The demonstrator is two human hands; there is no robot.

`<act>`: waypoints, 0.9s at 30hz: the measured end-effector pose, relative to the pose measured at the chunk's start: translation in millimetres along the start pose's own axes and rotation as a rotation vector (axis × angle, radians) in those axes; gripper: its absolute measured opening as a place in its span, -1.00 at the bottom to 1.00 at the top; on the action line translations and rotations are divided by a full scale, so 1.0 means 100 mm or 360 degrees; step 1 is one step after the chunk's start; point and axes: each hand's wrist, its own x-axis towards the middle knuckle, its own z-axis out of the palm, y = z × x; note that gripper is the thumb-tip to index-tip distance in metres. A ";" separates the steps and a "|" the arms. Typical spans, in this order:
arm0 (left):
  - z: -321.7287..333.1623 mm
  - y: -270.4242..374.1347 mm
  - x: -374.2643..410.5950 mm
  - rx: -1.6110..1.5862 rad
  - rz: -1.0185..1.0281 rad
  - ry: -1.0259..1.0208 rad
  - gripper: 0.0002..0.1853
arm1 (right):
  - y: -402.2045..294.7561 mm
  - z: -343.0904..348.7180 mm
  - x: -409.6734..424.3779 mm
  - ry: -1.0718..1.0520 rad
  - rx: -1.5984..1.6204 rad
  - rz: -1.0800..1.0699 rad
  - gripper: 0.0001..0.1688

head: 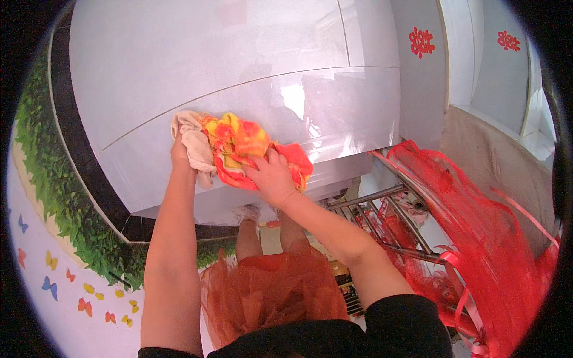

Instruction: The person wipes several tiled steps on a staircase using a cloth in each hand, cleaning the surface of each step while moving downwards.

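Observation:
My left hand [180, 154] is closed around a bunched beige cloth [197, 145] at the left end of a bundle of cloths. Beside it lies a crumpled red, orange and yellow patterned cloth [239, 138], touching the beige one. My right hand [273, 176] grips the patterned cloth, whose red end [297, 163] spreads out past my fingers. Both cloths rest on a glossy white tiled surface [147, 174], close to its near edge. Parts of my left fingers are hidden by the beige cloth.
Right of me runs a metal railing [394, 192] draped with red tulle [474, 228] and pink ribbon. A black border [74, 103] and a leaf-patterned wall strip [49, 179] curve along the left. Red cut-out decorations [421, 42] adorn grey upright panels. Below the edge, my legs [249, 239] show.

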 end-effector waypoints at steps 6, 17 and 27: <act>-0.71 -0.08 0.49 0.0241 0.0153 -0.0331 -0.47 | 1.09 -1.52 0.76 0.0692 0.0253 0.0139 -0.22; 0.04 0.04 -0.06 0.0017 0.0150 0.0046 -0.44 | 1.29 -0.80 1.42 0.0682 -0.0972 0.0375 -0.39; -0.20 0.07 0.16 0.0008 0.0147 -0.0165 -0.46 | 0.91 -0.90 0.04 0.0639 -0.0029 0.0055 -0.56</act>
